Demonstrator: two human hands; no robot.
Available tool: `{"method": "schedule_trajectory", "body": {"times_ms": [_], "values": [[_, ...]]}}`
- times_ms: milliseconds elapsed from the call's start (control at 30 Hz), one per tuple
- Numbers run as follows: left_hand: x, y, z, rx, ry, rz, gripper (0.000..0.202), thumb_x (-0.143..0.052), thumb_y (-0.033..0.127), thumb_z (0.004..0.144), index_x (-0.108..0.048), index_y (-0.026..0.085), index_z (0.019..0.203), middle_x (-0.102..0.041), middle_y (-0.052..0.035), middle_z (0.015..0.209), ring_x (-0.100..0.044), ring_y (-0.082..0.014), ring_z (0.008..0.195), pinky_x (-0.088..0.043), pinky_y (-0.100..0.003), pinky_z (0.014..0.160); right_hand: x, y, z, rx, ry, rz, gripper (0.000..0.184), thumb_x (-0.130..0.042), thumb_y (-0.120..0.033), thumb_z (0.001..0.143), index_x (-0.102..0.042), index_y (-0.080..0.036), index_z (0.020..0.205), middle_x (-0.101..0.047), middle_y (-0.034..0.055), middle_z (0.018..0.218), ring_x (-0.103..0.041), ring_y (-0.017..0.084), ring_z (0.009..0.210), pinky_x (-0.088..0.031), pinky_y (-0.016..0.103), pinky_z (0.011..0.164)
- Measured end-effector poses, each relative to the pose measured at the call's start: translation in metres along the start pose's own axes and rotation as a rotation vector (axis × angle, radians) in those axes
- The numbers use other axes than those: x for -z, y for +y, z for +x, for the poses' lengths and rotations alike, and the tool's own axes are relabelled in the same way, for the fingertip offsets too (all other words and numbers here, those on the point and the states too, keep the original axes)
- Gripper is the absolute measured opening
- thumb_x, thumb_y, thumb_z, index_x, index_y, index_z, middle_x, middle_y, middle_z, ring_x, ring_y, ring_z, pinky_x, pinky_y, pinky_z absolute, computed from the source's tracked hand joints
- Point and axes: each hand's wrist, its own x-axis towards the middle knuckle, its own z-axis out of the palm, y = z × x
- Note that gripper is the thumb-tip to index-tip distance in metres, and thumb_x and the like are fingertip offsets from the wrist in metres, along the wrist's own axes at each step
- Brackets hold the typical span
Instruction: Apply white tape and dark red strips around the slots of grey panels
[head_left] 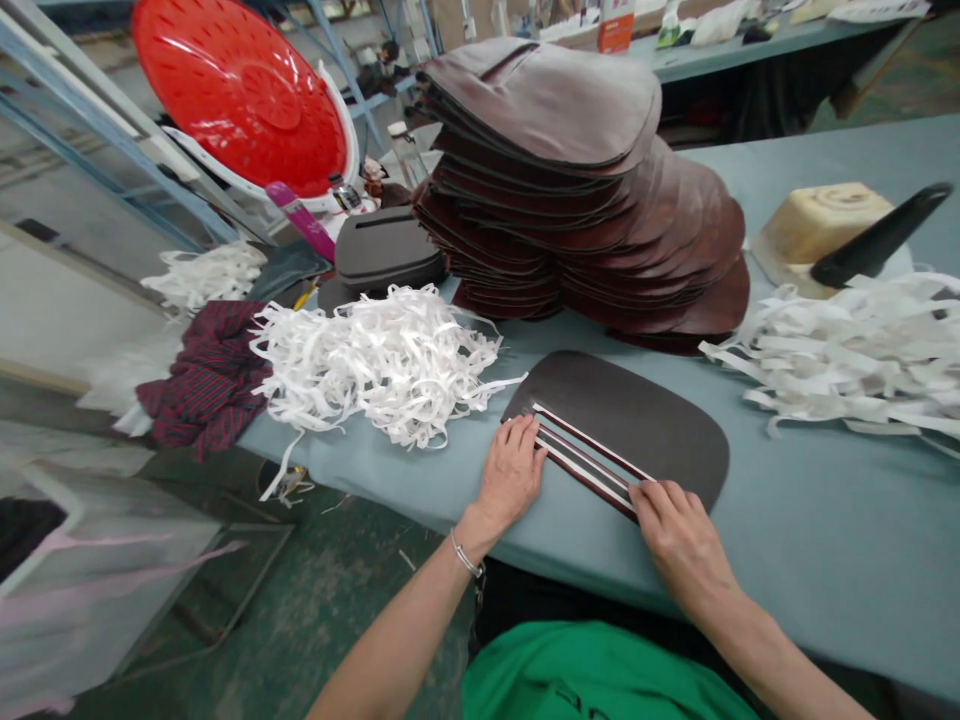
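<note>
A dark brown leather piece [637,415] lies flat on the grey-blue table [825,540] right in front of me. White tape strips [585,455] run along its near edge. My left hand [511,472] lies flat on the left end of the strips, fingers together. My right hand [675,530] presses its fingertips on the right end of the strips. Neither hand grips anything.
A tall stack of brown leather pieces [570,180] stands behind. Heaps of white paper strips [382,360] lie left and right [862,355]. A beige tub with a black tool [877,235] sits far right. A red basin [240,95], striped cloth [206,385] and dark pad [386,250] lie left.
</note>
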Motion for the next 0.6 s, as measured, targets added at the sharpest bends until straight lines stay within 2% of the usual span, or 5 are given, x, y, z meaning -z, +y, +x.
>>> {"method": "schedule_trajectory", "body": {"times_ms": [100, 200, 300, 500, 600], "values": [[-0.001, 0.001, 0.0, -0.013, 0.003, 0.004, 0.04, -0.041, 0.024, 0.092, -0.042, 0.016, 0.131, -0.05, -0.0126, 0.13, -0.042, -0.0244, 0.124, -0.036, -0.049, 0.105, 0.004, 0.01, -0.017, -0.006, 0.01, 0.06, 0.026, -0.045, -0.006, 0.084, -0.063, -0.006, 0.103, -0.059, 0.0158, 0.098, -0.047, 0.025, 0.091, -0.04, 0.037, 0.077], [-0.002, 0.001, 0.0, -0.019, 0.004, 0.003, 0.039, -0.04, 0.024, 0.092, -0.042, 0.016, 0.131, -0.049, -0.0124, 0.13, -0.042, -0.0244, 0.124, -0.036, -0.049, 0.105, 0.005, 0.01, -0.01, -0.086, -0.031, 0.11, 0.022, -0.046, -0.007, 0.083, -0.064, -0.011, 0.094, -0.059, 0.0125, 0.093, -0.046, 0.023, 0.088, -0.039, 0.035, 0.075], [-0.003, 0.001, -0.001, -0.011, 0.011, 0.015, 0.038, -0.041, 0.023, 0.092, -0.043, 0.017, 0.13, -0.048, -0.0119, 0.131, -0.041, -0.0236, 0.125, -0.036, -0.047, 0.106, 0.001, -0.004, 0.018, -0.149, -0.05, 0.139, 0.022, -0.045, -0.008, 0.084, -0.064, -0.013, 0.093, -0.058, 0.0115, 0.091, -0.046, 0.023, 0.087, -0.037, 0.034, 0.073], [-0.004, -0.001, -0.002, 0.001, -0.007, 0.018, 0.036, -0.041, 0.022, 0.092, -0.045, 0.018, 0.127, -0.045, -0.0126, 0.134, -0.042, -0.0237, 0.124, -0.037, -0.048, 0.104, -0.017, -0.053, 0.098, -0.094, -0.006, 0.127, 0.027, -0.039, -0.009, 0.087, -0.059, -0.011, 0.105, -0.056, 0.0128, 0.094, -0.045, 0.024, 0.088, -0.037, 0.036, 0.074], [-0.005, -0.002, -0.002, 0.004, -0.011, 0.021, 0.035, -0.041, 0.021, 0.092, -0.046, 0.017, 0.126, -0.045, -0.0128, 0.133, -0.042, -0.0238, 0.124, -0.037, -0.047, 0.104, -0.024, -0.06, 0.11, -0.089, -0.007, 0.111, 0.028, -0.038, -0.01, 0.088, -0.059, -0.012, 0.106, -0.056, 0.0124, 0.095, -0.045, 0.024, 0.09, -0.038, 0.037, 0.075]]}}
